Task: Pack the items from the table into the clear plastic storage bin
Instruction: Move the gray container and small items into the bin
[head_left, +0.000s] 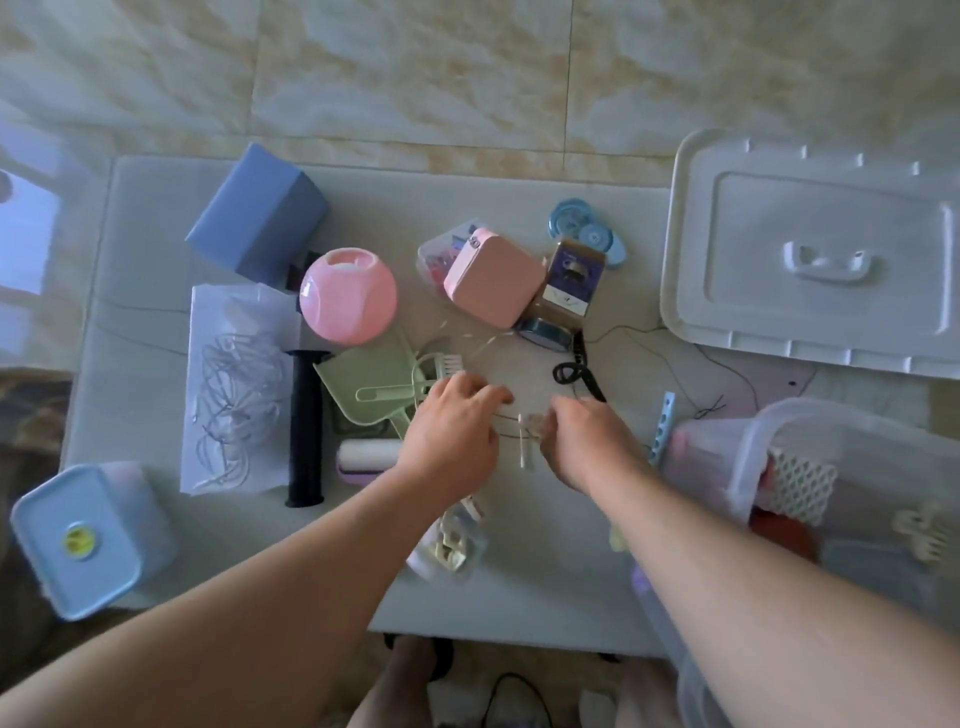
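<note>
Together, the left hand (451, 432) and right hand (587, 441) meet at the middle of the bench (519, 597), fingers curled down around a small white clip (527, 439) and thin wire; the exact grip is blurred. At four o'clock stands the clear storage bin (779, 431), its lid (810, 249) at two o'clock, a pink ball (349, 296) at eleven.

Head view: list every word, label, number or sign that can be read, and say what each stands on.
No text can be read in this view.
Brown and purple printed box: print on the label, too blurred to read.
Round yellow sticker on the pale blue plastic container lid: a mark, too small to read.
White plastic bin lid: no lettering visible.
</note>
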